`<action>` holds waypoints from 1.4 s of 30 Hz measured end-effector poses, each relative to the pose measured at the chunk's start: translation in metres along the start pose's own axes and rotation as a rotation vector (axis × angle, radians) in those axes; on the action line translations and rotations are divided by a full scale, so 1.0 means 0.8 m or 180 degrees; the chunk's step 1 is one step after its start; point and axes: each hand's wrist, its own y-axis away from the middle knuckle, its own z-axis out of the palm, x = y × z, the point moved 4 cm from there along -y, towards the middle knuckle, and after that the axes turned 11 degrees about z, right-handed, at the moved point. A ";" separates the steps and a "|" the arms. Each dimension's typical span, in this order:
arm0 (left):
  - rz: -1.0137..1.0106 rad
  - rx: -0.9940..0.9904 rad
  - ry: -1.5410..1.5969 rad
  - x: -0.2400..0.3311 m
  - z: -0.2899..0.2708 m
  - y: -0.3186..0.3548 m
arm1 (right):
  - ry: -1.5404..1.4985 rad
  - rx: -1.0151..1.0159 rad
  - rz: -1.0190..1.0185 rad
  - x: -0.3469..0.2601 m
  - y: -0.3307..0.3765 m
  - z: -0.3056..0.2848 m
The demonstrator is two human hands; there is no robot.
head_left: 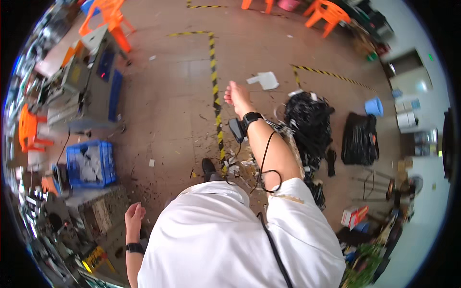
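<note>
My right hand [236, 97] reaches forward above the floor, its fingers loosely curled with nothing visible in them. A black band with a dark grey box [236, 130] sits on that wrist, and a black cable [262, 168] loops along the forearm. My left hand [134, 217] hangs low at my left side, fingers bent together; what they hold, if anything, is hidden. Another black band [135, 247] circles the left wrist. Closest to the left hand is a grey box-like stand [98, 213]. White paper sheets [266, 80] lie on the floor beyond my right hand.
A blue crate [111, 165] with white pieces stands left, below a grey machine [93, 103]. Black bags [309, 120] [360, 139] and a blue bin [373, 106] are at right. Yellow-black tape [214, 72] marks the littered floor. Orange chairs [329, 17] stand farther off.
</note>
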 end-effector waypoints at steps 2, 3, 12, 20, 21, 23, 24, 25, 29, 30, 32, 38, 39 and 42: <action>-0.0080 0.0186 0.0020 -0.008 -0.005 0.008 | 0.2515 -0.0299 -0.1089 -0.035 0.068 0.131; -0.0075 0.0170 0.0094 -0.008 -0.003 0.004 | 0.2395 -0.1012 -0.1494 -0.010 0.098 0.192; -0.0447 0.0947 0.0632 -0.070 -0.056 0.019 | 0.4347 -0.6125 0.0120 0.180 0.317 0.399; -0.0409 0.1155 0.0981 -0.116 -0.115 -0.004 | 0.4695 -0.4865 0.0504 0.065 0.265 0.415; -0.0399 0.1135 0.0979 -0.118 -0.113 -0.008 | 0.4738 -0.4827 0.0563 0.049 0.262 0.410; -0.0408 0.1179 0.1067 -0.141 -0.109 -0.011 | 0.5162 -0.4302 0.0891 0.018 0.249 0.401; -0.0372 0.1234 0.1104 -0.153 -0.111 -0.015 | 0.5567 -0.4383 0.1107 0.010 0.233 0.389; -0.0339 0.1292 0.1138 -0.164 -0.113 -0.018 | 0.5968 -0.4462 0.1333 0.000 0.216 0.375; -0.0333 0.1015 0.0649 -0.173 -0.115 -0.032 | 0.7138 -0.3889 0.3111 -0.044 0.190 0.315; -0.0364 0.1017 0.0646 -0.168 -0.114 -0.036 | 0.7139 -0.3913 0.3140 -0.047 0.199 0.315; -0.0530 0.1101 0.0749 -0.144 -0.118 -0.048 | 0.6533 -0.4697 0.4098 -0.053 0.238 0.314; -0.0394 0.1008 0.0505 -0.107 -0.129 -0.086 | 0.5368 -0.4156 0.4045 -0.036 0.189 0.341; -0.0384 0.0943 0.0395 -0.091 -0.132 -0.095 | 0.5637 -0.4108 0.3926 -0.037 0.172 0.347; -0.0414 0.0913 0.0172 -0.046 -0.147 -0.117 | 0.5820 -0.4080 0.3152 -0.052 0.132 0.388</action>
